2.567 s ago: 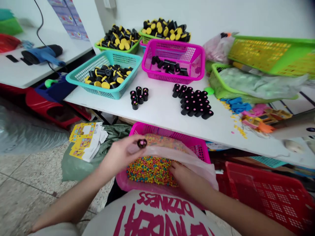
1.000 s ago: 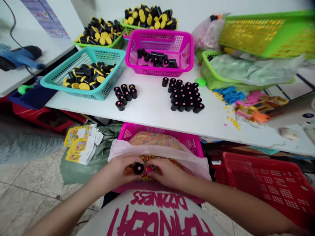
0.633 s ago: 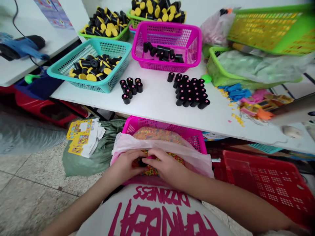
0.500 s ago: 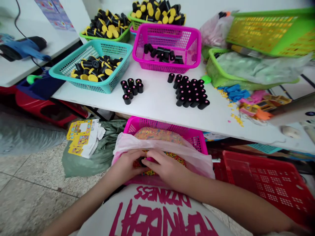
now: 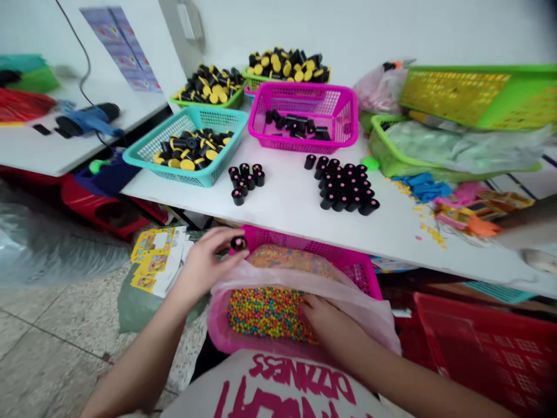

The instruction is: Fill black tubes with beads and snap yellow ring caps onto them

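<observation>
My left hand grips a small black cylinder between thumb and fingers, its open end with a pink centre facing up. It hangs over the left rim of the pink basket. Inside that basket lies a pale plastic bag full of small multicoloured beads. My right hand reaches down into the right side of the beads with its fingers curled. A bit of pink shows at its fingertips, too little to name.
On the white table, a small group of black cylinders stands left of a larger block. Behind are a turquoise basket, a magenta basket and green baskets. A red crate sits at the lower right.
My hands were together over the beads and have parted. The left has lifted the black cylinder up and left; the right has moved right into the beads. The camera view has tilted up.
</observation>
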A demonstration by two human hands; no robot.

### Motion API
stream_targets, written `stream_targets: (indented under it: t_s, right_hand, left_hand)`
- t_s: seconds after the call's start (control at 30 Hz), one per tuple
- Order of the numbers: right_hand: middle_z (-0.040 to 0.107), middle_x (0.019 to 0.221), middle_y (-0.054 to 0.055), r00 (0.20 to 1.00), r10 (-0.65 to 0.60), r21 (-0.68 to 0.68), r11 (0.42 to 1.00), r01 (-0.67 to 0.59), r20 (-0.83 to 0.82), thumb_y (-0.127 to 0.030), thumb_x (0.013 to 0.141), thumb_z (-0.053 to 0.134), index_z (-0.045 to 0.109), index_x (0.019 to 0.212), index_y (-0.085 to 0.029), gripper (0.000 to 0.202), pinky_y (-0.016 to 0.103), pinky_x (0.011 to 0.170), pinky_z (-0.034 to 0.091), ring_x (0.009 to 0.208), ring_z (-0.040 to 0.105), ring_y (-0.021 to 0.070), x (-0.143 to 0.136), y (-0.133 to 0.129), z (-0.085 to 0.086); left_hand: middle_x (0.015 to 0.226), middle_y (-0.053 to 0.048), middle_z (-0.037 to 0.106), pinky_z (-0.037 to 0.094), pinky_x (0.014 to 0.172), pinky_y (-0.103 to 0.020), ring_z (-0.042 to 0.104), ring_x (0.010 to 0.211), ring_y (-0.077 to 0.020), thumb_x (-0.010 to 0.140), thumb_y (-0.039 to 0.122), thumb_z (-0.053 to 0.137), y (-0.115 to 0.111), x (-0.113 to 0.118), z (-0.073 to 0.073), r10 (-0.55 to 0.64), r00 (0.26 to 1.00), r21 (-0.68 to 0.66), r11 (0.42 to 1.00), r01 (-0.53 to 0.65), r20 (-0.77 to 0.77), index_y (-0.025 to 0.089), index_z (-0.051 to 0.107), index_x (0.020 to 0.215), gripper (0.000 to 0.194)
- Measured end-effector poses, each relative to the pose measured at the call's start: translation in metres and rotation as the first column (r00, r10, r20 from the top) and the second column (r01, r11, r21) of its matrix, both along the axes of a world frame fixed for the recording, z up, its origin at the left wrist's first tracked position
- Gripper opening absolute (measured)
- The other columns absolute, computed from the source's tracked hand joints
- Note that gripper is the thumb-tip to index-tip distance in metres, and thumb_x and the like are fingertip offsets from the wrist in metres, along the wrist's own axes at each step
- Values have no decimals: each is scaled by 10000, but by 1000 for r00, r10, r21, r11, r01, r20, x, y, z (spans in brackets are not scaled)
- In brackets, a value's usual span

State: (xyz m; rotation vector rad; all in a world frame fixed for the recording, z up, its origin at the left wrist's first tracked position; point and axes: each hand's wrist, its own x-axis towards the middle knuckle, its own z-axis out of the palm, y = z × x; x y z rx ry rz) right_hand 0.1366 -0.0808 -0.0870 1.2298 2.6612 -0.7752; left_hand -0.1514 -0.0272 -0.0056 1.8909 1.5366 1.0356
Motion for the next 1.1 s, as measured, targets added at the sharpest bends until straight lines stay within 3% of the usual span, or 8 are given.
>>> stream_targets:
  t_s: [0.07, 0.17, 0.4, 0.57, 0.67, 0.77, 0.97, 1.1]
  right_hand:
    - [709, 1081, 159, 994, -14, 2, 1000, 14, 107, 99, 781, 361, 683, 1116, -107, 508, 346, 937, 534, 1000, 692, 245, -8, 3, -10]
    - [685, 1132, 210, 979, 1, -17, 1000, 3, 203, 102, 767, 344, 683, 1129, -63, 522, 367, 864, 567, 993, 700, 290, -28, 8, -6]
    - [620, 1255, 231, 975, 122, -87, 990, -107, 185, -3, 793, 499, 641, 1215, -48, 447, 372, 911, 557, 1103, 649, 320, -61, 22, 9]
    - [650, 1180, 213, 985, 166, -138, 978, -158, 50, -102, 727, 646, 650, 1162, -67, 437, 400, 940, 544, 1067, 652, 322, -56, 30, -3]
    - [685, 1139, 173, 995, 96, -143, 985, -98, -18, -61, 715, 599, 664, 1119, -102, 411, 368, 907, 547, 1021, 672, 292, -50, 34, -11]
    - [716, 1094, 155, 999, 44, -181, 982, -47, -17, -52, 693, 590, 681, 1087, -110, 408, 364, 854, 556, 950, 693, 289, -47, 38, -15]
    - [750, 1036, 140, 998, 55, -230, 972, -56, -13, -85, 717, 585, 721, 1019, -142, 336, 365, 811, 557, 922, 712, 306, -48, 46, -13]
    - [761, 1015, 119, 1000, 24, -256, 966, -24, -3, -70, 698, 584, 734, 1017, -171, 366, 323, 743, 546, 876, 721, 289, -45, 50, -9]
  left_hand:
    - [1045, -65, 686, 576, 881, -357, 702, 941, -202, 786, 354, 740, 33, -11, -4, 169, 984, 9, 985, -170, 52, 201, 618, 1196, 455]
    - [999, -52, 672, 586, 810, -350, 719, 822, -186, 739, 281, 763, 74, -16, -13, 314, 949, -46, 949, -312, 41, 186, 478, 1333, 665]
    - [1050, -70, 671, 568, 806, -350, 718, 828, -202, 762, 209, 734, 126, -1, -21, 251, 960, -17, 967, -256, -127, 202, 400, 1384, 705]
    - [1127, -114, 613, 531, 926, -459, 685, 948, -277, 680, 184, 819, 141, 8, 8, 256, 935, 78, 966, -245, -245, 188, 453, 1362, 774]
    - [1182, -118, 554, 501, 991, -463, 640, 1061, -284, 782, 310, 769, 150, 33, 35, 260, 900, 244, 953, -180, -350, 195, 515, 1308, 596]
    - [1164, -116, 587, 500, 997, -411, 639, 1064, -242, 913, 310, 623, 184, 79, 50, 55, 887, 123, 992, 3, -459, 167, 517, 1314, 438]
    - [1302, -128, 573, 536, 936, -448, 620, 1106, -250, 923, 271, 620, 268, 159, 25, -89, 846, -35, 996, 84, -525, 178, 544, 1310, 405]
    - [1208, -101, 628, 555, 885, -437, 636, 1047, -226, 941, 337, 599, 275, 166, 20, -130, 838, -45, 991, 126, -529, 155, 586, 1224, 336]
